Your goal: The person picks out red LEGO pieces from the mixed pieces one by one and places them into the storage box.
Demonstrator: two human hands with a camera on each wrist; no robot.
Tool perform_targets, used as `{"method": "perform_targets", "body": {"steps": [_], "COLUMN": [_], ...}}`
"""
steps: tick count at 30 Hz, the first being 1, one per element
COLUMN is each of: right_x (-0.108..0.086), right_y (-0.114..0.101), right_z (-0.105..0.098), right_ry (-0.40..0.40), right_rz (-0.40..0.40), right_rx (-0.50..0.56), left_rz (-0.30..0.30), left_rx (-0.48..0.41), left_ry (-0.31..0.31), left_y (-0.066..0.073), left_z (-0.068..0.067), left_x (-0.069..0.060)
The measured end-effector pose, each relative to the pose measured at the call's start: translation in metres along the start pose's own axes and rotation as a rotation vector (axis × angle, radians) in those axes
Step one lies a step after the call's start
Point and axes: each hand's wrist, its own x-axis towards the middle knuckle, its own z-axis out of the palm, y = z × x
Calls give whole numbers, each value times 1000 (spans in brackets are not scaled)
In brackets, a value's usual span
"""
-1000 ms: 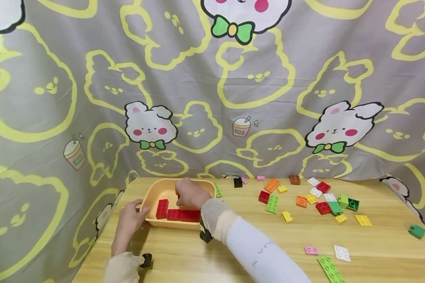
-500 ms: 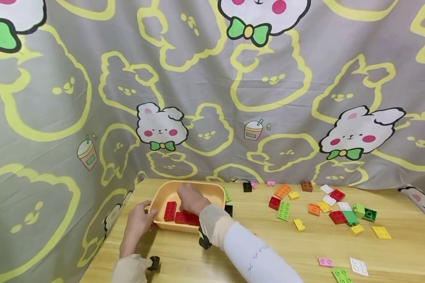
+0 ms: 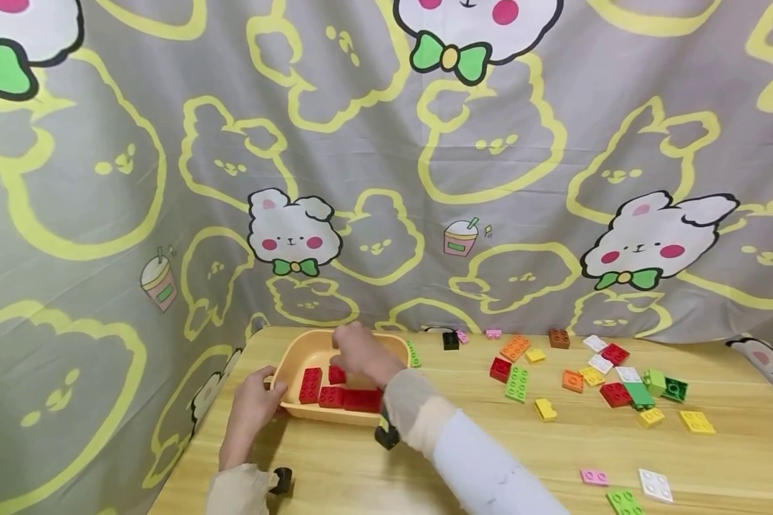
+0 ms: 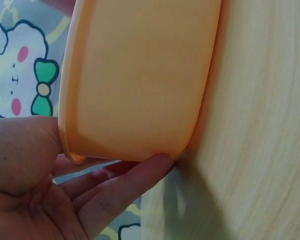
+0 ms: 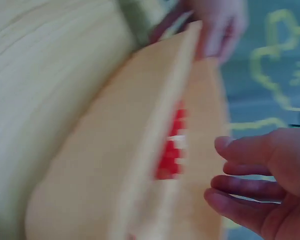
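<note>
A pale orange plastic bin (image 3: 328, 414) stands at the table's left side. My left hand (image 3: 254, 397) grips its left end; in the left wrist view the thumb is over the rim and the fingers lie under the outer wall. Inside the bin, a red brick (image 3: 310, 386) lies lengthwise at the left, with a small red brick (image 3: 331, 397) and a long red one (image 3: 363, 400) along the front wall. Another red brick (image 3: 337, 374) lies behind these. Above the bin is my right hand (image 5: 270, 182), fingers apart and loosely bent, with nothing between them.
Loose bricks lie across the table's right half, among them an orange brick (image 3: 514, 347), a light green brick (image 3: 517, 384), a yellow plate (image 3: 696, 422) and a white plate (image 3: 655, 485). A patterned curtain (image 3: 386, 214) hangs behind and at the left.
My right hand has let go of a red brick, now lying in the bin, and has lifted slightly to the right. The left hand keeps its grip. The head view has shifted left.
</note>
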Motion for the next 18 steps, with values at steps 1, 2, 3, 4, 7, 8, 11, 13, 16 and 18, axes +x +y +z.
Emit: {"method": "perform_targets", "body": {"steps": [1,2,3,4,7,8,11,13,16,18], "right_x": [-6,-12,-18,-26,-50,-57,-76,-87,-104,-116], "right_y": [0,0,-1,1,8,11,25,38,60,74], "right_z": [-7,-14,-21,-30,-51,-56,-67,-69,-70,-71], "right_ry": [18,34,47,64,104,119,164,206,277,333], "right_rz": [-16,-39,-59,-70,-98,-110,-133,-142,-112,-83], "right_rx": [29,54,74,91,144,155,206,236,258,247], "left_rz": [0,0,-2,2,-2,-3,9,18,22,25], "left_rx": [2,3,6,11,30,37,55,59,59,60], "left_ry": [2,2,4,2,1,4,7,7,6,6], "left_y": [-1,-2,-3,-2,-1,-1,-1,-1,-1,1], "left_z": [-1,-2,-3,-3,-4,-5,-7,-8,-6,-2], "left_x": [-1,-3,-5,-4,-3,-4,-4,-4,-4,-3]}}
